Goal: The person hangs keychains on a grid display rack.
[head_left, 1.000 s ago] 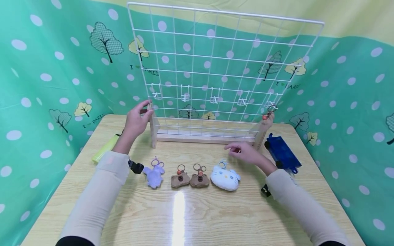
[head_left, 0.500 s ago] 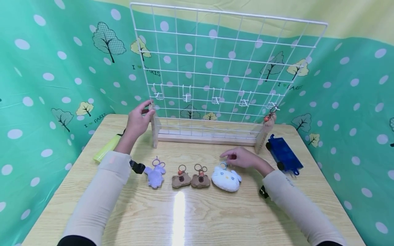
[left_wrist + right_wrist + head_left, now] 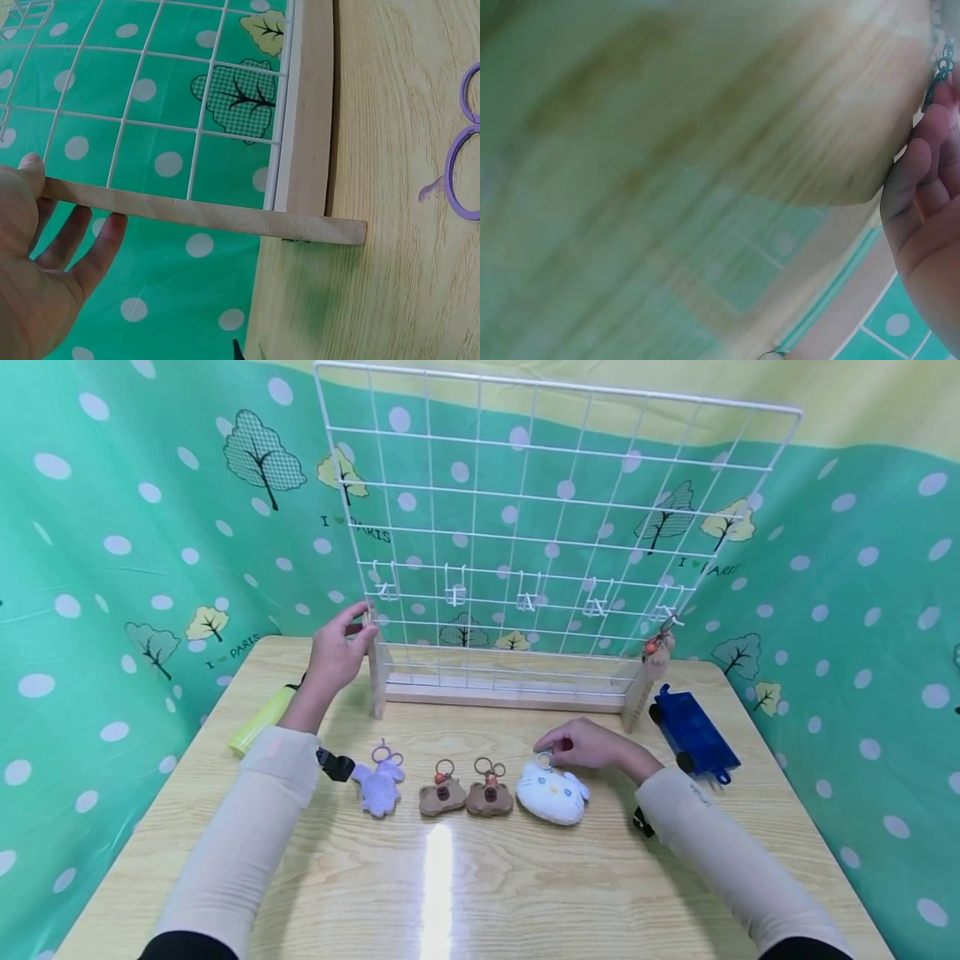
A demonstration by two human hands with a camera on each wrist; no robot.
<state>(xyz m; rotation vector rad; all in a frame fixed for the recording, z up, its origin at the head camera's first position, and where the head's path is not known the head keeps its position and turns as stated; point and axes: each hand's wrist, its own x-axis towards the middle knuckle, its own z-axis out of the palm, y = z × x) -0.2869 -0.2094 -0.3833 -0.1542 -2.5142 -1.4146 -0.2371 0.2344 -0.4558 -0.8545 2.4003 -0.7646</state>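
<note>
By the left hand [image 3: 337,650], the side post [image 3: 378,681] of the wire rack [image 3: 525,539] is being gripped between thumb and fingers. By the right hand [image 3: 582,743], the ring [image 3: 545,762] of the white plush cat [image 3: 553,797], lying on the table [image 3: 540,893], is apparently being pinched. Slippage is being considered possible if the ring is being held only at its edge; tipping of the rack, if the post is being pulled.
</note>
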